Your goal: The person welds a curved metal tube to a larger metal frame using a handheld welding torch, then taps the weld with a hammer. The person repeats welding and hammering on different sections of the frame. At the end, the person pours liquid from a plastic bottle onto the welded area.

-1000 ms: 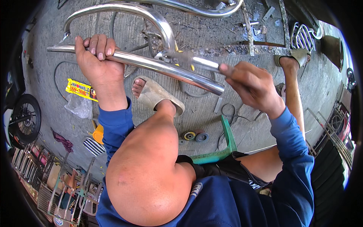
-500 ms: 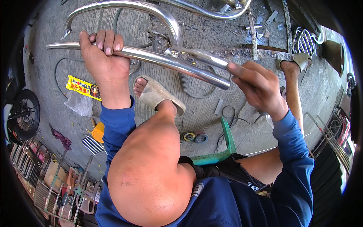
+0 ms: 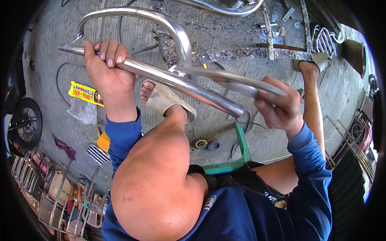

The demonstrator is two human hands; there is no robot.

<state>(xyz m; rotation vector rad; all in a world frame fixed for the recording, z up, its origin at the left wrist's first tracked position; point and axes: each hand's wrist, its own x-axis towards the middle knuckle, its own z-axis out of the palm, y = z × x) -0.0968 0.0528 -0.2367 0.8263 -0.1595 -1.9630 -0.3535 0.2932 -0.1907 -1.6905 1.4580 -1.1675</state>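
My left hand (image 3: 110,74) is wrapped round a shiny straight steel pipe (image 3: 177,83), which slants down to the right. A bent steel pipe (image 3: 161,19) arches behind it and meets it near the middle, at a bright spot. In my right hand (image 3: 283,106) is a long, flat metal tool (image 3: 241,81), smeared by motion. Its tapered far end lies over the place where the two pipes meet; whether it touches them I cannot tell. The fingers of that hand are pinched round the near end, just right of the straight pipe's free end.
A rusty frame (image 3: 245,54) lies ahead among metal scraps. A green plastic stool (image 3: 241,150) and grinding discs (image 3: 214,145) are between my legs. To the left are a yellow packet (image 3: 85,93), a clear plastic bag (image 3: 82,111) and an orange container (image 3: 103,141).
The straight pipe's right end has dropped towards me. My right hand has moved slightly right and down, and the metal tool now shows broader and longer. My left hand keeps its hold.
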